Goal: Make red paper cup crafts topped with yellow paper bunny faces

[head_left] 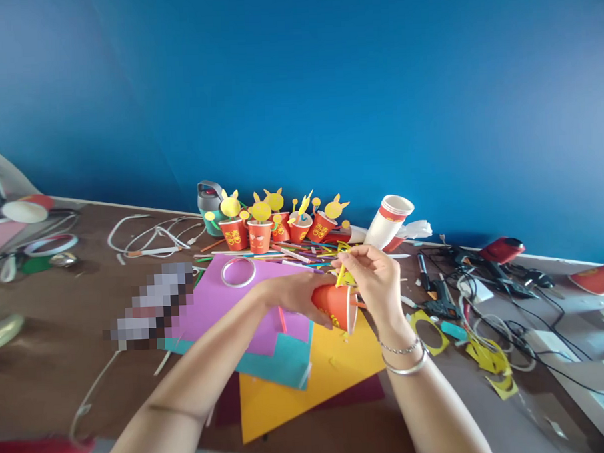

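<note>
My left hand [305, 294] is wrapped round a red paper cup [335, 306], which lies tipped on its side with its open rim toward the right. Close beside it, my right hand [371, 267] pinches a thin yellow strip [341, 275] at the cup's upper edge. A short orange stick [359, 305] shows at the cup's rim. Beneath both hands lie sheets of purple paper [212, 290], teal paper [282, 364] and yellow paper [328, 365]. A roll of white tape [238, 272] rests on the purple sheet.
Several red cups [259, 237] with yellow eared paper heads stand near the blue wall. Colored sticks [303, 253] lie before them. A stack of white cups [389, 221] leans behind my right hand. Rightward are a glue gun [443, 300], cables, yellow scraps [490, 357] and a power strip [552, 342].
</note>
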Tool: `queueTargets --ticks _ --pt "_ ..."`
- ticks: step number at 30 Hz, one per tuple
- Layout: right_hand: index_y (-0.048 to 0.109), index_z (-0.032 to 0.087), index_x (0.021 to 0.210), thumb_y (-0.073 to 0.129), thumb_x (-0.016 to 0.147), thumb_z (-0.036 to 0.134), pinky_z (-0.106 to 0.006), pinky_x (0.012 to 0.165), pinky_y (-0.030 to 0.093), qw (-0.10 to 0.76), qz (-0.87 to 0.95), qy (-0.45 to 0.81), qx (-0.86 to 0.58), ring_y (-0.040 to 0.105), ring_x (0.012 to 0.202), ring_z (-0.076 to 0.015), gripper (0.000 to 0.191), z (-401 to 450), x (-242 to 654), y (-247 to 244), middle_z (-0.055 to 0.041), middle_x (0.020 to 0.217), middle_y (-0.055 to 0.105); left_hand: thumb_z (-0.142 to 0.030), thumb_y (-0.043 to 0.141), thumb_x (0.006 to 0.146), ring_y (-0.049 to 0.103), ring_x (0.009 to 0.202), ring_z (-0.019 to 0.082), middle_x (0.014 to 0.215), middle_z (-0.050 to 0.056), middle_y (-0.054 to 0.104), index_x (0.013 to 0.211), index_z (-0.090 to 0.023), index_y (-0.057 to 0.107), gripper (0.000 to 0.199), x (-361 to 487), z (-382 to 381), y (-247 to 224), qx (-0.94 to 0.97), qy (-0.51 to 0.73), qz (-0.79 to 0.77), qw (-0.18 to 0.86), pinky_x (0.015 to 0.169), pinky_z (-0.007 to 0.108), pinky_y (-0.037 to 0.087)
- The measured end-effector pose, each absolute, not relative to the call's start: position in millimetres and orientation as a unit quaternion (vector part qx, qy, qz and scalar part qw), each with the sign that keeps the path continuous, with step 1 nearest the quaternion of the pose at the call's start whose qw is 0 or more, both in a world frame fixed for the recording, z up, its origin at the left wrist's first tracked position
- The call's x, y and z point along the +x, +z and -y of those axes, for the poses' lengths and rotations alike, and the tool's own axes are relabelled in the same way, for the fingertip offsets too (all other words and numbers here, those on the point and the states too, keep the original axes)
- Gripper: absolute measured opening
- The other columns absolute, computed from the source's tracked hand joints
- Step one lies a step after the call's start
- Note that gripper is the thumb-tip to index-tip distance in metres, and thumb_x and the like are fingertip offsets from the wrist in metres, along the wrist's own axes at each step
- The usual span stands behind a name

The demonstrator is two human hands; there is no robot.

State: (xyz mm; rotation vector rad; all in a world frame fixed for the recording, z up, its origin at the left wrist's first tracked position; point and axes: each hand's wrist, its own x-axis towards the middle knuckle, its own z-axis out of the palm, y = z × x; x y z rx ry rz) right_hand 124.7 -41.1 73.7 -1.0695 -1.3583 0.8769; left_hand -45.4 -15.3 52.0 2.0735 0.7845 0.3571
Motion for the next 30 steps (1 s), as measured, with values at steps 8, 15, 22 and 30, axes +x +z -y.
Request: queueTargets --ticks 8,15,22,30 --pt "0.066 0.02 0.101 0.056 0.088 0.042 -0.034 0.073 0.057 0.565 0.614 0.336 -0.436 0.07 0.089 -0.0218 0.027 43 146 88 -0.0094 0.096 0.074 -0.033 0.086 0.054 0.061 0.107 0.029 0.117 0.011 0.064 0.127 -0.019 0.055 0.081 -39 5 41 0.752 0.278 -0.265 0.536 0.087 0.037 0.05" --pt "0.062 0.023 0.112 0.059 0.086 0.034 -0.038 0.086 0.049 0.54 0.697 0.15 -0.447 0.061 0.1 -0.0224 0.029 41 159 91 -0.0084 0.107 0.064 -0.031 0.084 0.059 0.055 0.118 0.029 0.126 0.012 0.059 0.132 -0.019 0.047 0.083 -34 -1 30 0.664 0.462 -0.255 0.529 0.098 0.04 0.046" --pt "0.071 0.025 0.095 0.058 0.084 0.019 -0.043 0.084 0.042 0.371 0.798 -0.135 -0.456 0.051 0.097 -0.0266 0.018 46 154 89 -0.0077 0.094 0.056 -0.032 0.084 0.06 0.058 0.112 0.029 0.124 0.016 0.059 0.123 -0.015 0.051 0.074 -39 -3 33 0.736 0.453 -0.299 0.405 0.094 0.038 0.047" --pt "0.068 0.02 0.079 0.058 0.079 0.012 -0.035 0.074 0.038 0.244 0.83 -0.03 -0.5 0.059 0.079 -0.0212 0.013 36 157 76 -0.0043 0.076 0.065 -0.036 0.084 0.058 0.06 0.109 0.03 0.119 0.014 0.064 0.121 -0.016 0.055 0.073 -42 -2 38 0.788 0.378 -0.323 0.362 0.093 0.041 0.046"
